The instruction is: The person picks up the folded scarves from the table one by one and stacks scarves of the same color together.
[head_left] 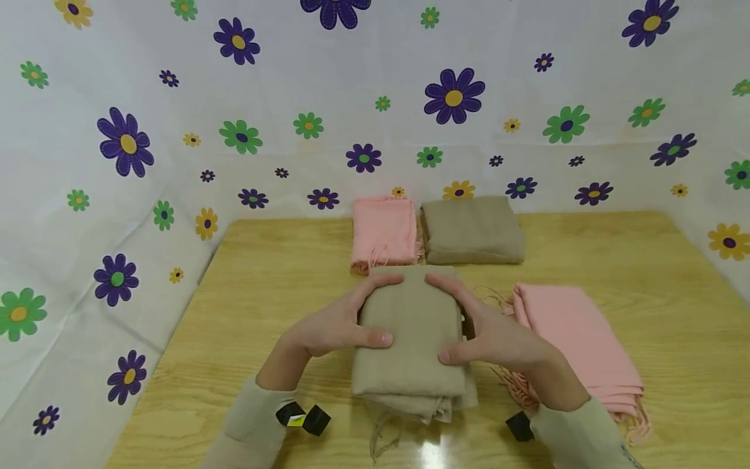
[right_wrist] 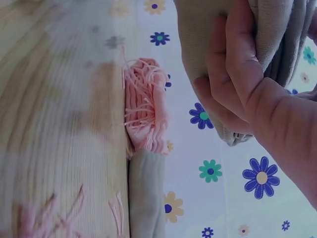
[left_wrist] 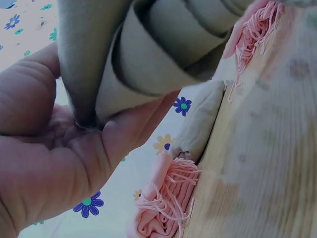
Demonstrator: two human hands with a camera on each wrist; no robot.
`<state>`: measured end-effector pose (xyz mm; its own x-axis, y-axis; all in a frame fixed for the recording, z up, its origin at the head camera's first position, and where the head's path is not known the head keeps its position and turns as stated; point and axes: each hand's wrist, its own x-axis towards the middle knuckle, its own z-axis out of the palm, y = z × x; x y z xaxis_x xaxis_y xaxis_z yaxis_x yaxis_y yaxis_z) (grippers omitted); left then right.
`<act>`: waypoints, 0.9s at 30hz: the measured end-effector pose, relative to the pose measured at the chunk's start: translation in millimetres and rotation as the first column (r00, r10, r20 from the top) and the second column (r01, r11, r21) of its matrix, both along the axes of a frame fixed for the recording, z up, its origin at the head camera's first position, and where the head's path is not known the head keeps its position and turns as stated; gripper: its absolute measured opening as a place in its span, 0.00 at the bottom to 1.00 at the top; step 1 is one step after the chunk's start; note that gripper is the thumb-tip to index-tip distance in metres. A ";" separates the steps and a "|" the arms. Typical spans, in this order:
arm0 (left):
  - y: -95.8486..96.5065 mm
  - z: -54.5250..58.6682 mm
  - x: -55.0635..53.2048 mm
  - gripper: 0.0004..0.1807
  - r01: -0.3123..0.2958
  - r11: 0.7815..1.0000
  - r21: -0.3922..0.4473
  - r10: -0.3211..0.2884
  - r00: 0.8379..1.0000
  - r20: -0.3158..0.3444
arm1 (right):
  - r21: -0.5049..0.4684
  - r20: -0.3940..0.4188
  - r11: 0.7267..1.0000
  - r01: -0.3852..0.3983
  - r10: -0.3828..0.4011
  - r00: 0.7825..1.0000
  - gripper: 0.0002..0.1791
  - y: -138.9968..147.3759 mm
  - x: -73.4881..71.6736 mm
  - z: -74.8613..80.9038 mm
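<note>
Between my two hands is a folded beige scarf [head_left: 413, 326], held by its left and right sides. My left hand [head_left: 357, 319] grips the left side, thumb on the top face and fingers reaching round the edge. The right hand [head_left: 486, 326] grips the opposite side in the same way. In the left wrist view the scarf's folded layers [left_wrist: 143, 59] curve above the palm. From the right wrist, the fingers [right_wrist: 237, 59] spread along the scarf's underside, with the wooden table apart from it. Loose fringe hangs from its near end.
A folded pink scarf [head_left: 383, 231] lies at the back of the wooden table [head_left: 281, 260], beside another folded beige scarf [head_left: 473, 231]. On the right lies a larger pink scarf [head_left: 577, 339] with fringe. A flower-printed white cloth [head_left: 328, 78] surrounds the table's back and sides.
</note>
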<state>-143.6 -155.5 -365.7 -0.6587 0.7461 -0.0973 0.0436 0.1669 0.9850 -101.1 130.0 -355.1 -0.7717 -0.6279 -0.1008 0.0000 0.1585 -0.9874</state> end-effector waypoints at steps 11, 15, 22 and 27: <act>3.6 -11.7 2.9 0.53 0.050 0.991 -0.123 -0.052 0.999 -0.017 | 0.134 -0.028 0.990 -0.031 0.035 0.999 0.54 4.5 2.2 -14.1; 4.1 -17.1 3.0 0.55 0.049 0.984 -0.169 -0.056 0.998 -0.038 | 0.224 -0.051 0.975 -0.016 0.028 0.998 0.54 -0.2 3.9 -20.1; 7.2 -26.9 3.6 0.58 0.090 0.974 -0.208 -0.104 0.993 -0.055 | 0.309 -0.046 0.951 0.017 -0.003 0.999 0.54 -7.6 7.8 -29.5; 10.5 -27.5 4.7 0.59 0.055 0.966 -0.254 -0.070 0.996 -0.049 | 0.355 -0.104 0.934 0.041 -0.004 0.995 0.53 -10.1 7.4 -32.8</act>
<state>-138.9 -145.0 -393.2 -0.6215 0.7420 -0.2515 0.1162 0.4048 0.9070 -93.8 119.9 -387.9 -0.8030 -0.5471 -0.2366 -0.0877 0.5010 -0.8610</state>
